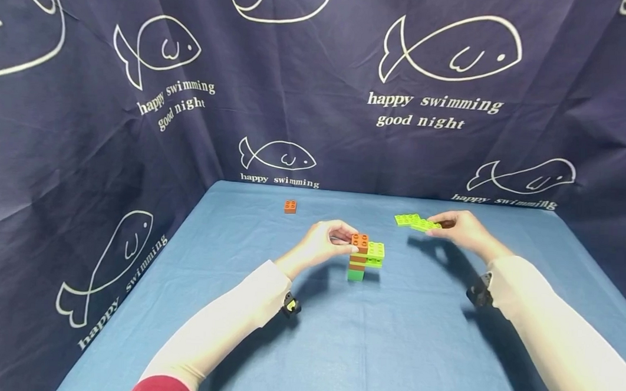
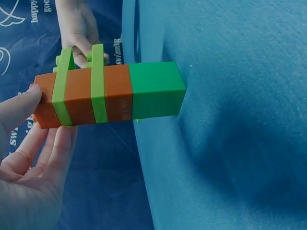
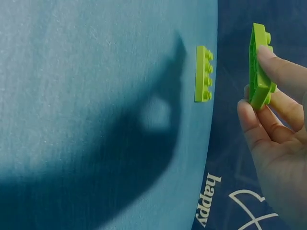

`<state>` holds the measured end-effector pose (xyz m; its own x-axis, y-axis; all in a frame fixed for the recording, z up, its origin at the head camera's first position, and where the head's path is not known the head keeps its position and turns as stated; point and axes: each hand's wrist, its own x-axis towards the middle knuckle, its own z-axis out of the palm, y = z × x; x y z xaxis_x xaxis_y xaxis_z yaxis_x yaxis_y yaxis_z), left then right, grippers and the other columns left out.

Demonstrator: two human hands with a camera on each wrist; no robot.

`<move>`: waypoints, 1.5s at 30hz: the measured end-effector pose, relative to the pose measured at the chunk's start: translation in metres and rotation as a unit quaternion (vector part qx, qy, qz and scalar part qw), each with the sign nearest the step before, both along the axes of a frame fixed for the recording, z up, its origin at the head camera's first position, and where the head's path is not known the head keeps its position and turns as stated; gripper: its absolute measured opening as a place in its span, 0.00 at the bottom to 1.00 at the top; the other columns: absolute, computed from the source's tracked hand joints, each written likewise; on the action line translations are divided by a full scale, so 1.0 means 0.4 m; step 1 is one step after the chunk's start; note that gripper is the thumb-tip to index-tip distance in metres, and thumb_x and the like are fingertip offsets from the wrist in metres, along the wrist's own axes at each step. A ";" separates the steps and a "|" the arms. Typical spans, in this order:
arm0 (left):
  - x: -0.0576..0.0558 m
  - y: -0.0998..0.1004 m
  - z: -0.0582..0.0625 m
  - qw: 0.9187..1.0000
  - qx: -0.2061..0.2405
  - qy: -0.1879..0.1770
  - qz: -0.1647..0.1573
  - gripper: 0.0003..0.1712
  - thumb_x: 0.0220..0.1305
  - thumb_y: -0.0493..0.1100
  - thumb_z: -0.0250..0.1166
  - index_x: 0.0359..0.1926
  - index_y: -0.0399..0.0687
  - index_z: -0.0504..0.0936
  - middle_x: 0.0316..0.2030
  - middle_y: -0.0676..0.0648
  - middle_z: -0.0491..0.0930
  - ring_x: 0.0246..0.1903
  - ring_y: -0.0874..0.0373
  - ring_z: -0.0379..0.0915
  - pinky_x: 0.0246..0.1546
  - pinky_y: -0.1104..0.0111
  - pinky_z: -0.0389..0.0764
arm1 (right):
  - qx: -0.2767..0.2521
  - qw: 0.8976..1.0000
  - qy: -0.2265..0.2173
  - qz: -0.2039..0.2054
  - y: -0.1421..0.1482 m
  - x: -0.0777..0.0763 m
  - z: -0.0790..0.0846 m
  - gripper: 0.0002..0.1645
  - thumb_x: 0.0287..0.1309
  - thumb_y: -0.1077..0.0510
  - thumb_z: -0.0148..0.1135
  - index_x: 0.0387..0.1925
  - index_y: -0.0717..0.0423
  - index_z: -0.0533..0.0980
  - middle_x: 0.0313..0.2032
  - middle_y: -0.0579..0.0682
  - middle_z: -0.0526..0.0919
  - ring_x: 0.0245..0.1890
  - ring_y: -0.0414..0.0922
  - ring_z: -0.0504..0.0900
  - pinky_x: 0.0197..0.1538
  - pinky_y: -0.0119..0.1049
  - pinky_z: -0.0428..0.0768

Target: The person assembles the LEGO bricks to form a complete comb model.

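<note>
My left hand (image 1: 325,241) pinches the top orange brick (image 2: 46,101) of an upright stack of toy building bricks. Below that brick, lime-green plates and orange bricks alternate down to a green brick (image 2: 157,90) at the bottom; the lime plates jut out to the right. Whether the stack's foot touches the table cannot be told. Farther right, my right hand (image 1: 466,228) holds a lime-green studded plate (image 3: 259,67) between thumb and fingers, raised above the table. A matching lime-green plate (image 3: 199,74) lies on the cloth near the far edge, beyond the held one.
A single orange brick (image 1: 290,207) rests near the back left of the blue-covered table (image 1: 390,347). Dark blue curtains (image 1: 318,101) with white fish drawings and lettering rise behind the table and along its left side.
</note>
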<state>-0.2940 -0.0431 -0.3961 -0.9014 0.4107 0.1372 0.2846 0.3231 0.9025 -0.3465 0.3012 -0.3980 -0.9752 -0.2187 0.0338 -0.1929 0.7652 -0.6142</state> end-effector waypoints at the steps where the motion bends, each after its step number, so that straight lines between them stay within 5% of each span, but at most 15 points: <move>1: 0.002 0.000 -0.001 1.000 0.004 0.001 -0.001 0.18 0.54 0.37 0.74 0.47 0.42 0.83 0.42 0.43 0.85 0.41 0.59 0.82 0.45 0.74 0.82 | -0.001 1.000 0.003 0.002 -0.002 0.003 0.000 0.30 0.54 0.46 0.71 0.53 0.62 0.79 0.47 0.62 0.84 0.37 0.32 0.78 0.39 0.22 0.74; 16: 0.004 -0.015 -0.004 1.000 0.023 0.008 -0.003 0.20 0.54 0.38 0.74 0.49 0.42 0.83 0.44 0.42 0.85 0.42 0.58 0.82 0.46 0.73 0.82 | -0.056 0.993 0.082 0.071 -0.102 0.060 0.062 0.22 0.55 0.56 0.71 0.50 0.62 0.81 0.46 0.61 0.84 0.35 0.28 0.78 0.40 0.17 0.75; 32: 0.002 -0.009 -0.010 1.000 0.028 0.003 -0.004 0.19 0.54 0.37 0.73 0.49 0.42 0.83 0.44 0.42 0.85 0.42 0.59 0.81 0.46 0.74 0.82 | -0.075 0.984 0.119 0.106 -0.199 0.136 0.129 0.20 0.54 0.56 0.71 0.49 0.57 0.82 0.46 0.54 0.85 0.42 0.44 0.80 0.47 0.21 0.77; 45: -0.002 -0.004 -0.014 1.000 0.019 0.016 -0.006 0.19 0.54 0.37 0.73 0.48 0.41 0.83 0.43 0.43 0.85 0.42 0.57 0.82 0.45 0.75 0.82 | -0.067 0.979 0.140 0.135 -0.256 0.170 0.125 0.19 0.52 0.55 0.73 0.47 0.52 0.83 0.42 0.47 0.85 0.38 0.42 0.77 0.41 0.28 0.76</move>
<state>-0.2947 -0.0446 -0.4017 -0.8916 0.4144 0.1823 0.3173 0.2847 0.9046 -0.2784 0.1987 -0.3481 -0.8315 -0.4418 0.3367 -0.5510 0.5795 -0.6005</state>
